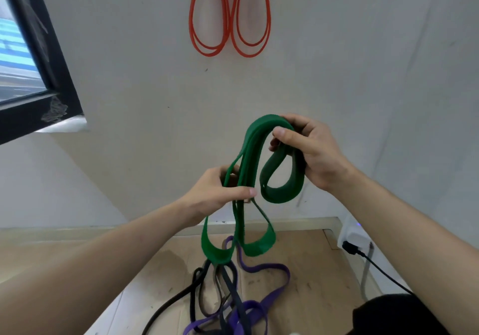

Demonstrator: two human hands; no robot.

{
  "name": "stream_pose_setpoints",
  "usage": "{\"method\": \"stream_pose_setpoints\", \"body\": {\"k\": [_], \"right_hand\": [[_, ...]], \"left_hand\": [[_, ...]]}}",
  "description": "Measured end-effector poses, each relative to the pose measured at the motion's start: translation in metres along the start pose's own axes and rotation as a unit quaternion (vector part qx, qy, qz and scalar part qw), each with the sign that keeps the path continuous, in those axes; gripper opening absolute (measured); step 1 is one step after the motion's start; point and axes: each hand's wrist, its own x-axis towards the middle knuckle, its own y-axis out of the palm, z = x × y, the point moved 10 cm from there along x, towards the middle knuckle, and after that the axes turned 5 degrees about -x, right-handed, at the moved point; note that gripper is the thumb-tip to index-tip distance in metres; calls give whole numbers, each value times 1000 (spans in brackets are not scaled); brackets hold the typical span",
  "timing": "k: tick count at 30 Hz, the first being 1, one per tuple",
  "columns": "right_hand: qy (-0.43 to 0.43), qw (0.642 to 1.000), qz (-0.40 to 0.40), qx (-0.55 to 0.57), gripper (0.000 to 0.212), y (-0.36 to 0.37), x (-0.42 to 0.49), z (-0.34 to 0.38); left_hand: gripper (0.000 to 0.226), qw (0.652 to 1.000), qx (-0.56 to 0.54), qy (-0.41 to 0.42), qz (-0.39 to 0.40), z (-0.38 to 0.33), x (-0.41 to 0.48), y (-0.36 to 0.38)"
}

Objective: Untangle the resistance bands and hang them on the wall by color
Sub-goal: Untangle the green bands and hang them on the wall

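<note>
Below the hanging orange bands (227,24), my left hand (215,192) pinches the green bands (282,192) low and my right hand (311,153) grips their top, lifting them off the purple bands (272,297) and black bands (168,306) farther below so they can come loose.

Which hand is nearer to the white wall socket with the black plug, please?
Right. The right hand, gripping the green bands, is above the white socket and slightly to its left; the left hand grips the same bands farther left, beyond the right hand.
</note>
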Motion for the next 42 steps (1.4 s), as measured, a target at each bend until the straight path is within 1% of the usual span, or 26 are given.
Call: {"method": "stream_pose_setpoints", "body": {"k": [4, 6, 9, 11, 14, 16, 18, 19, 21, 23, 28, 31, 35, 39, 42], "right_hand": [[21, 998, -62, 16, 16, -35, 1, -7], [40, 995, -89, 0, 8, -54, -1, -16], [73, 990, -109, -44, 9, -75, -5, -36], [96, 988, -90, -78, 20, -77, -8, -52], [114, 978, -19, -174, 30, -59, -13, -64], [105, 969, 17, -223, 36, -41, -14, -63], [80, 965, 37, -248, 47, -23, -13, -57], [67, 966, 43, -247, 52, -14, -13, -54], [54, 976, 46, -208, 56, 2, -10, -48], [50, 985, 36, -160, 56, 14, -7, -43], [34, 992, 16, -120, 57, 34, 5, -30], [7, 993, -8, -116, 60, 39, 13, -18], [-37, 994, -48, -86, 60, 43, 25, 9], [-87, 993, -57, -60, 58, 52, 44, 45], [-109, 990, -63, -71, 58, 52, 65, 78]], "left_hand": [[42, 999, -9, 23, -34, -9, 5, -11], [50, 997, -11, 36, -62, -13, 8, -21], [53, 992, -12, 59, -111, -24, 7, -37], [48, 986, -30, 73, -147, -30, 5, -47], [39, 976, -72, 88, -186, -35, 3, -59], [33, 968, -98, 97, -209, -38, 2, -67], [30, 961, -118, 105, -226, -41, 2, -72], [29, 958, -124, 109, -233, -43, 2, -74], [27, 953, -132, 119, -244, -47, 2, -76], [26, 946, -138, 130, -261, -51, 1, -81], [25, 936, -146, 151, -281, -63, -4, -88], [27, 938, -110, 173, -281, -76, -8, -87], [41, 939, -30, 203, -277, -101, -12, -79], [45, 925, -13, 233, -299, -134, -8, -87], [44, 912, 5, 266, -313, -174, -6, -107]]}}
